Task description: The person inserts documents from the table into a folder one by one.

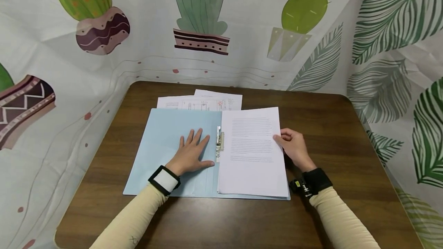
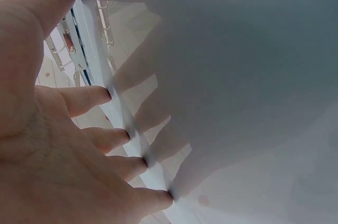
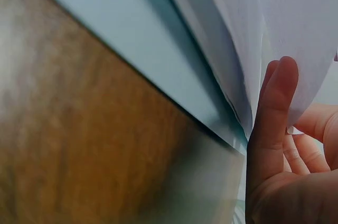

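Observation:
A light-blue folder [image 1: 166, 133] lies spread on the table. Along its spine sits a metal lever clip [image 1: 218, 145]. Printed sheets of paper [image 1: 252, 176] rest on its right side, their left edge at the clip. My left hand [image 1: 190, 155] presses on the bare left cover, fingers straight and spread; the left wrist view shows its fingertips touching the glossy surface. With thumb and fingers my right hand [image 1: 294, 147] pinches the sheets' right edge. In the right wrist view the paper [image 3: 296, 18] bends up from the folder [image 3: 132, 39] at that edge.
More printed pages [image 1: 218, 97] lie behind the folder, partly covered by its top edge. The brown wooden table [image 1: 322, 126] has rounded corners. A white cloth [image 1: 145, 18] printed with cacti and leaves hangs around the table's back and sides.

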### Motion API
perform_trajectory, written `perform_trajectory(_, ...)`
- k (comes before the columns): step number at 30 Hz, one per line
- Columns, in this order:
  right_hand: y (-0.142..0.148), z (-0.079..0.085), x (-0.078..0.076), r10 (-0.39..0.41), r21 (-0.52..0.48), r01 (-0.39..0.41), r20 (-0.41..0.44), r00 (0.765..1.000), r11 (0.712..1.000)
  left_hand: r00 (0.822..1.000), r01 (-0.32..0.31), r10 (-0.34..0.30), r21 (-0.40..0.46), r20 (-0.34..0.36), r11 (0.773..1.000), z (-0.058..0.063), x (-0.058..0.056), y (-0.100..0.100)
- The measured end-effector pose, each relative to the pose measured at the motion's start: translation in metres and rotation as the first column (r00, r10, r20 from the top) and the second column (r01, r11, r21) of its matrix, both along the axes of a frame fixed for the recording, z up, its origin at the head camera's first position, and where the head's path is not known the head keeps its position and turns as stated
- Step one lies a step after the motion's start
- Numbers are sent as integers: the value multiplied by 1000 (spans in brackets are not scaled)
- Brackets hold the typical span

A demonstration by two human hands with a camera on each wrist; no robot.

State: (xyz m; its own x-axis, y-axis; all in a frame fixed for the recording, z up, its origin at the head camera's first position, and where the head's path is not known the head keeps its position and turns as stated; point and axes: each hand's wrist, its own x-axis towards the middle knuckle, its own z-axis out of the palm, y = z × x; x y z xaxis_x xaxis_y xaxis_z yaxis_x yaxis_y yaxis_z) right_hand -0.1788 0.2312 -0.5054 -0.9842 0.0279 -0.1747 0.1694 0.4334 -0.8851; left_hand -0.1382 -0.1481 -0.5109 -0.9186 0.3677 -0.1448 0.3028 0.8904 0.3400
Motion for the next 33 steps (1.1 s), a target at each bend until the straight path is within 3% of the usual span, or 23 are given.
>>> perform_trajectory(14, -7, -5, 1, -6, 74, 7, -26, 1000, 997, 1000, 2, -2, 6, -3, 1000, 5, 1, 1)
perform_trajectory(33, -12, -2, 4, 28, 214, -13, -67, 997, 977, 1000, -1, 1, 6, -7, 1000, 1, 0, 1)
